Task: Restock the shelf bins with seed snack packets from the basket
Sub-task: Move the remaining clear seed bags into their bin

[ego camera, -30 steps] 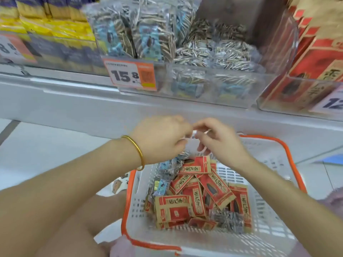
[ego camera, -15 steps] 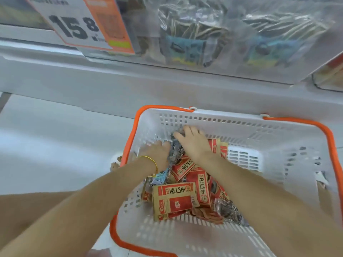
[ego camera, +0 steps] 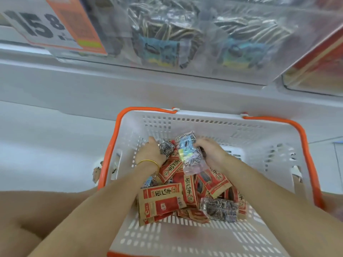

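Nearer than both hands, red seed packets [ego camera: 161, 201] heap in the basket [ego camera: 259, 138]. The right hand [ego camera: 213, 154] clasps a clear blue-labelled packet [ego camera: 188, 151]; beside it the left hand [ego camera: 150, 154] rests on a dark clear packet [ego camera: 166, 148], its grip unclear. Beyond them, the shelf bin [ego camera: 204, 73]

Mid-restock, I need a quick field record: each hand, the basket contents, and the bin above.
left hand: down in the basket against a dark seed packet; grip hidden
right hand: fingers hold a blue-label clear packet on top of the pile
basket: white with an orange rim; mostly red packets, plus another clear packet on the near side
shelf bin: clear, stocked with striped-seed packets
price tag: reads 15.8
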### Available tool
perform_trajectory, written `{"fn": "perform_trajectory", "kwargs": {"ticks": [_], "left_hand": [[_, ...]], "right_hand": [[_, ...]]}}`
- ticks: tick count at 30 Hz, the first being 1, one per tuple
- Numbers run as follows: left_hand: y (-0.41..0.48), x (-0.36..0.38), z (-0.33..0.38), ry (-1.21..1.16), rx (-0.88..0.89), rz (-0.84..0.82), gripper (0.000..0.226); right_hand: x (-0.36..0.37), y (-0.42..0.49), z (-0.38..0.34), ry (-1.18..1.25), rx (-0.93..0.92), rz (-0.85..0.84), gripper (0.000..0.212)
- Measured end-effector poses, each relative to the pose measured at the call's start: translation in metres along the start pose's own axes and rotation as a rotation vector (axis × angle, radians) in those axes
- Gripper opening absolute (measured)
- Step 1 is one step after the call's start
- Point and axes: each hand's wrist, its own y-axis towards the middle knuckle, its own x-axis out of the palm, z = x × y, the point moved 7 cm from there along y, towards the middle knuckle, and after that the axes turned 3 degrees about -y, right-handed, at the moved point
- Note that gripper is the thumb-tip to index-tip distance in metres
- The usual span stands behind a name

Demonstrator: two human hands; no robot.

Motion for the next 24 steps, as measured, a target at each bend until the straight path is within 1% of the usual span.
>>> {"fn": "perform_trajectory", "kwargs": {"ticks": [1,2,3,5,6,8,9,10,11,12,13,14,15,16,17,18,19,20,22,24], "left_hand": [[-0.005,-0.006,0.006,-0.119,0.028,-0.023,0.047],[-0.011,-0.013,0.017,-0.232,0.088,-0.052,0.047],[-0.021,-0.02,0.03,-0.323,0.171,-0.079,0.046],[-0.045,-0.038,0.053,-0.381,0.367,-0.083,0.045],[-0.059,-0.047,0.061,-0.343,0.477,-0.06,0.046],[-0.094,-0.063,0.074,-0.145,0.756,0.03,0.048],[-0.113,-0.07,0.078,-0.007,0.915,0.089,0.051],[-0.132,-0.076,0.08,0.101,1.046,0.141,0.057],[-0.149,-0.084,0.081,0.143,1.123,0.158,0.063],[-0.164,-0.094,0.081,0.119,1.134,0.145,0.069],[-0.174,-0.106,0.081,0.036,1.083,0.118,0.073],[-0.179,-0.117,0.08,-0.098,0.971,0.074,0.074],[-0.18,-0.126,0.077,-0.293,0.817,0.002,0.075],[-0.18,-0.13,0.071,-0.547,0.632,-0.121,0.071],[-0.181,-0.129,0.066,-0.828,0.444,-0.308,0.065],[-0.188,-0.126,0.067,-1.073,0.295,-0.515,0.055],[-0.195,-0.125,0.07,-1.218,0.23,-0.658,0.046],[-0.198,-0.126,0.073,-1.262,0.236,-0.702,0.041],[-0.196,-0.127,0.076,-1.212,0.291,-0.606,0.048],[-0.191,-0.128,0.078,-1.139,0.314,-0.508,0.049]], "right_hand": [[0.001,-0.007,0.005,0.184,0.071,-0.041,0.033],[0.001,-0.016,0.005,0.314,0.107,-0.069,0.031],[0.002,-0.024,0.005,0.411,0.129,-0.098,0.025],[0.003,-0.042,0.004,0.583,0.158,-0.173,0.026],[0.004,-0.051,0.0,0.653,0.156,-0.22,0.029],[0.006,-0.076,-0.018,0.756,0.089,-0.339,0.038],[0.007,-0.089,-0.03,0.782,0.038,-0.4,0.041],[0.006,-0.101,-0.04,0.77,-0.012,-0.425,0.041],[0.007,-0.113,-0.051,0.74,-0.062,-0.45,0.041],[0.006,-0.123,-0.061,0.713,-0.118,-0.459,0.048],[0.005,-0.132,-0.067,0.688,-0.149,-0.456,0.061],[0.005,-0.141,-0.073,0.66,-0.174,-0.441,0.069],[0.004,-0.149,-0.079,0.637,-0.202,-0.424,0.069],[0.002,-0.155,-0.084,0.623,-0.239,-0.405,0.064],[0.0,-0.164,-0.09,0.612,-0.278,-0.383,0.06],[-0.002,-0.171,-0.096,0.602,-0.318,-0.373,0.062],[-0.002,-0.177,-0.099,0.598,-0.349,-0.38,0.07],[-0.002,-0.182,-0.101,0.588,-0.371,-0.397,0.081],[-0.004,-0.191,-0.102,0.552,-0.399,-0.405,0.094],[-0.011,-0.196,-0.101,0.511,-0.423,-0.36,0.094]]}}
